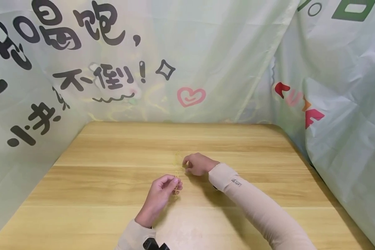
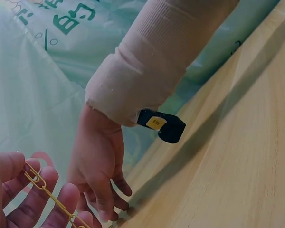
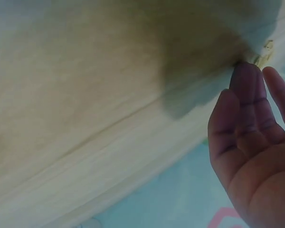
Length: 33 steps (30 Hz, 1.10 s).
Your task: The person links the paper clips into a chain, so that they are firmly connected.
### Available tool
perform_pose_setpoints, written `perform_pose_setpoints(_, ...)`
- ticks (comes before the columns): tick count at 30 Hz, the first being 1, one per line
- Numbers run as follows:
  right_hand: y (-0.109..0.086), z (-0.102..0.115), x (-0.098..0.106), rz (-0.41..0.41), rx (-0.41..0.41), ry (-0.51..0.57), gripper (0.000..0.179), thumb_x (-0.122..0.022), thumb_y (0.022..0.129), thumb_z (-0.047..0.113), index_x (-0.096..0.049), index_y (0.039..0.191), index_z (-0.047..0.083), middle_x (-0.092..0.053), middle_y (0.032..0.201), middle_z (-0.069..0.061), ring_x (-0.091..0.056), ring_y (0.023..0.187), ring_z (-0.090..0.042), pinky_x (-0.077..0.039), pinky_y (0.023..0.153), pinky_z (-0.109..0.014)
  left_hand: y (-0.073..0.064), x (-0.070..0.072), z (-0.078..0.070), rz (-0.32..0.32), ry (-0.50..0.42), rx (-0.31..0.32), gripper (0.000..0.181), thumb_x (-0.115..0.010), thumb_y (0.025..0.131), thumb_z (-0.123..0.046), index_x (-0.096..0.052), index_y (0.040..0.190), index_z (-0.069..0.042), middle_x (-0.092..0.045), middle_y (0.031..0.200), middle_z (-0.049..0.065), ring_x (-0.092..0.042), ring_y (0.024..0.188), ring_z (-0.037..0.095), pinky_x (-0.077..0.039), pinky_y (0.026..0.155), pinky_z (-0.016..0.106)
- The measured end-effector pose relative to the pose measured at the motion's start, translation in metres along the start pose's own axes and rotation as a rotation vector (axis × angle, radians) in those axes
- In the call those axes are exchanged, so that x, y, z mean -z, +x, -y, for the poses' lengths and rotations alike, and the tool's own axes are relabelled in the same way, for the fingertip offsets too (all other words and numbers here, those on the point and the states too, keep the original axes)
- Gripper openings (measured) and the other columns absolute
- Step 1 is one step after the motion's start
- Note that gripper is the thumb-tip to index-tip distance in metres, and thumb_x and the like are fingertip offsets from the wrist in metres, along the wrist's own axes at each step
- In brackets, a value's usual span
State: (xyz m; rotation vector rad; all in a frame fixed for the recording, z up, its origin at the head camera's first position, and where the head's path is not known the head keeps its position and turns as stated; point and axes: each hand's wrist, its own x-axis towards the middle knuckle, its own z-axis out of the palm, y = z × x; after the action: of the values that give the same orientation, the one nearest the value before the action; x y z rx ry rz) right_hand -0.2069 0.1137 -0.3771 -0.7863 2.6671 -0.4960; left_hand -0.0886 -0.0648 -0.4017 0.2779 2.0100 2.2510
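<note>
My left hand (image 1: pixel 163 190) pinches a chain of yellow paper clips (image 2: pixel 52 195) between thumb and fingers. One clip sticks up above the fingertips, and the rest hangs down along the fingers. Ahead and to the right, my right hand (image 1: pixel 200 164) reaches down to the tabletop with its fingers loosely bent and nothing visible between them. Beside its fingertips lie more yellow paper clips (image 3: pixel 264 54), faint in the head view against the wood. The right hand's fingers (image 3: pixel 249 88) partly cover them in the right wrist view.
The wooden table (image 1: pixel 112 149) spreads around both hands. Printed cloth (image 1: pixel 222 62) hangs behind it and along both sides. A black wrist device (image 1: pixel 154 244) sits at the left sleeve, and another (image 2: pixel 167 127) at the right cuff.
</note>
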Motion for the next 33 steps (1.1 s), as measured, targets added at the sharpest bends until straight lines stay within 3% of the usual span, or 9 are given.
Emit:
perform_pose_setpoints(10,0.0048,0.0052,-0.0061,-0.041,-0.012,-0.007,0.021,-0.069,0.088,0.002,-0.069,0.107,0.009,-0.06,0.077,-0.002,-0.056,0.071,-0.014,-0.05,0.069,-0.03,-0.0022,-0.0009,0.0014,-0.008,-0.024,-0.003,0.022,-0.054,0.098,-0.007,-0.059,0.104,0.014,-0.063,0.1,0.024,-0.064,0.087,0.02,-0.054,0.081,0.036)
perform_pose_setpoints(19,0.0083,-0.0002,-0.0076,-0.084,-0.013,-0.003,0.014,-0.07,0.085,-0.003,-0.068,0.085,0.011,-0.065,0.084,0.0,-0.057,0.076,-0.014,-0.051,0.074,-0.03,-0.0022,-0.0024,-0.0026,-0.022,-0.024,-0.002,0.02,-0.054,0.098,-0.005,-0.059,0.104,0.014,-0.064,0.1,0.023,-0.064,0.088,0.023,-0.054,0.082,0.037)
perform_pose_setpoints(25,0.0077,0.0013,-0.0045,-0.072,-0.048,0.006,0.013,-0.069,0.087,-0.001,-0.066,0.096,0.009,-0.062,0.082,-0.001,-0.056,0.074,-0.015,-0.05,0.071,-0.03,-0.0019,-0.0022,-0.0037,-0.026,-0.019,-0.009,0.019,-0.054,0.098,-0.005,-0.06,0.102,0.012,-0.063,0.099,0.023,-0.064,0.088,0.023,-0.054,0.081,0.036)
perform_pose_setpoints(33,0.0076,0.0036,-0.0073,-0.035,-0.08,0.016,0.027,-0.059,0.083,-0.013,-0.067,0.101,0.006,-0.065,0.092,-0.005,-0.054,0.072,-0.016,-0.049,0.068,-0.028,-0.0018,-0.0016,-0.0023,-0.025,-0.032,-0.004,0.02,-0.054,0.098,-0.005,-0.059,0.103,0.014,-0.063,0.099,0.022,-0.063,0.088,0.022,-0.054,0.082,0.04)
